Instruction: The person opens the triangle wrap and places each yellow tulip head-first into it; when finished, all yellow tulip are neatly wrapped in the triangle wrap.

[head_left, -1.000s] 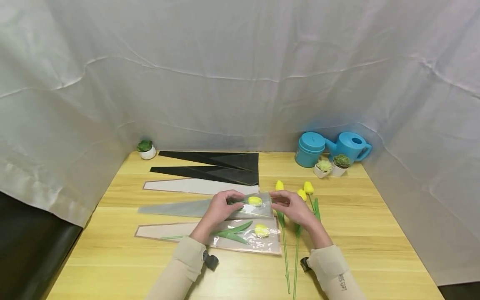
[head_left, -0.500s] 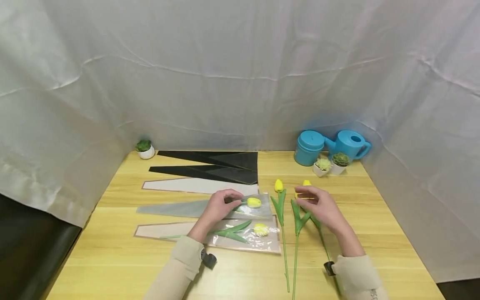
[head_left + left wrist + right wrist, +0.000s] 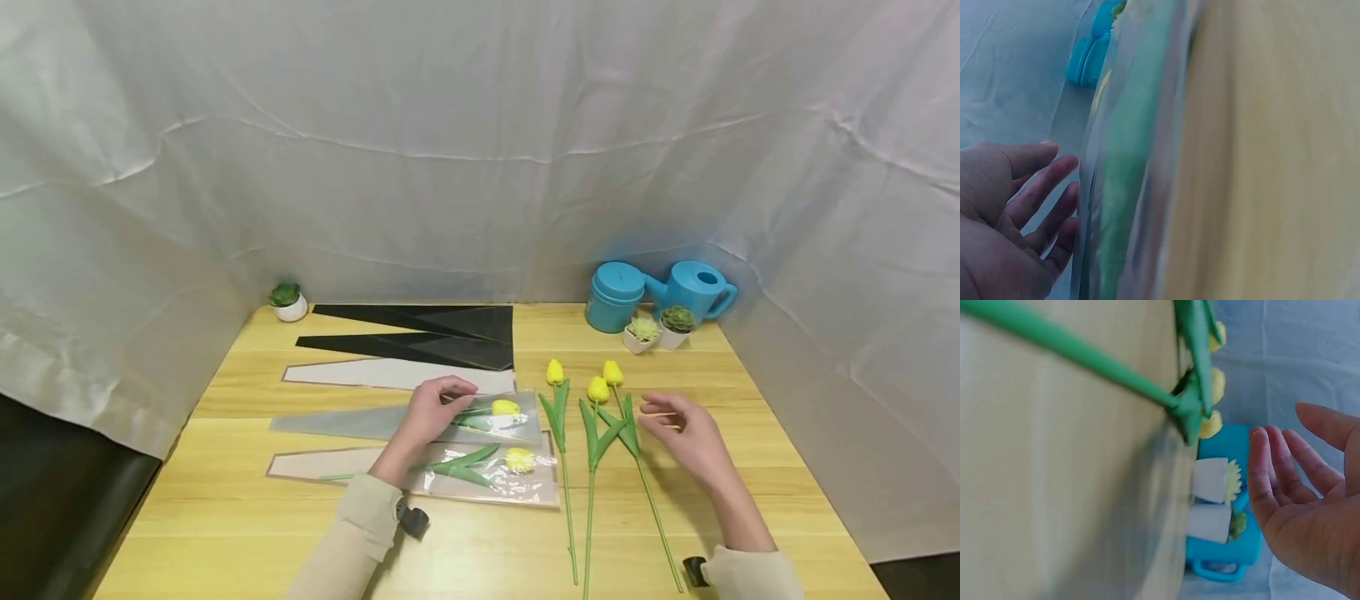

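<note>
My left hand (image 3: 431,410) hovers over the grey clear-fronted flower sleeve (image 3: 330,421), its fingers loosely bent and holding nothing. In the left wrist view, the fingertips (image 3: 1067,164) are close beside the sleeve; whether they touch it I cannot tell. A yellow tulip (image 3: 506,407) lies inside this sleeve. Nearer me, a pinkish sleeve (image 3: 322,461) holds another yellow tulip (image 3: 519,460). My right hand (image 3: 693,437) is in the air with relaxed fingers, just right of three loose yellow tulips (image 3: 597,389) lying on the table.
Behind lie a white sleeve (image 3: 390,372) and two black sleeves (image 3: 465,347). A small potted plant (image 3: 289,305) stands at the back left. A blue canister (image 3: 615,296), a blue watering can (image 3: 693,292) and two potted succulents (image 3: 642,333) occupy the back right. Grey curtains surround the table (image 3: 480,550).
My right hand has left the grey sleeve's opening and moved right past the loose tulips, uncovering them. My left hand has shifted slightly left over the grey sleeve.
</note>
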`<state>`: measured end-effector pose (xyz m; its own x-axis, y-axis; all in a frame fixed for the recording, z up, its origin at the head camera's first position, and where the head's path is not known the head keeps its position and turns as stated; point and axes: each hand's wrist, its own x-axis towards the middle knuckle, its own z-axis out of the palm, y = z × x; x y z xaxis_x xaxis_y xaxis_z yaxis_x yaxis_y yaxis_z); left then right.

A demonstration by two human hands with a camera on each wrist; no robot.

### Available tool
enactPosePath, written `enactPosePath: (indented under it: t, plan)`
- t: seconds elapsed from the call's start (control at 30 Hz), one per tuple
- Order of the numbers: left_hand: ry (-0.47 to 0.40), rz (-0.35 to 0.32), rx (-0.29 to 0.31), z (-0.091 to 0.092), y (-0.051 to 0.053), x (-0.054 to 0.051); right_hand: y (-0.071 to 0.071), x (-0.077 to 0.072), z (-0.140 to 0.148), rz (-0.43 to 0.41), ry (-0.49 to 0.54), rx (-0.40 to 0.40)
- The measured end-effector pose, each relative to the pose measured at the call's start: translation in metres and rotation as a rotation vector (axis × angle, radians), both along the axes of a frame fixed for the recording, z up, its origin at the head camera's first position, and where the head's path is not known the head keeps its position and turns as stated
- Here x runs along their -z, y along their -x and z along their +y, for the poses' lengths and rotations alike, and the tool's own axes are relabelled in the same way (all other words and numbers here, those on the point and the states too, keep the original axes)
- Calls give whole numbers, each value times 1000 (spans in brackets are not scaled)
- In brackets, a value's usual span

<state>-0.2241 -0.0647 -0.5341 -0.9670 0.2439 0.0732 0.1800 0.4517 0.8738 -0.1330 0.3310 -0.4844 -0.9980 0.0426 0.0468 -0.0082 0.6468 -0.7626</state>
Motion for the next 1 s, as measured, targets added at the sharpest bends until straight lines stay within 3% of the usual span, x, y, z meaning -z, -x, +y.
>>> enactPosePath:
  t: [0.37, 0.57, 1.0]
  plan:
    - [13, -30, 17, -13, 12, -6, -19, 17, 17, -178, 40, 13]
    - [47, -67, 1, -20, 15, -1, -22, 24, 19, -292, 58, 22]
    - [88, -64, -24, -18, 13, 0, -21, 28, 17, -357, 40, -28]
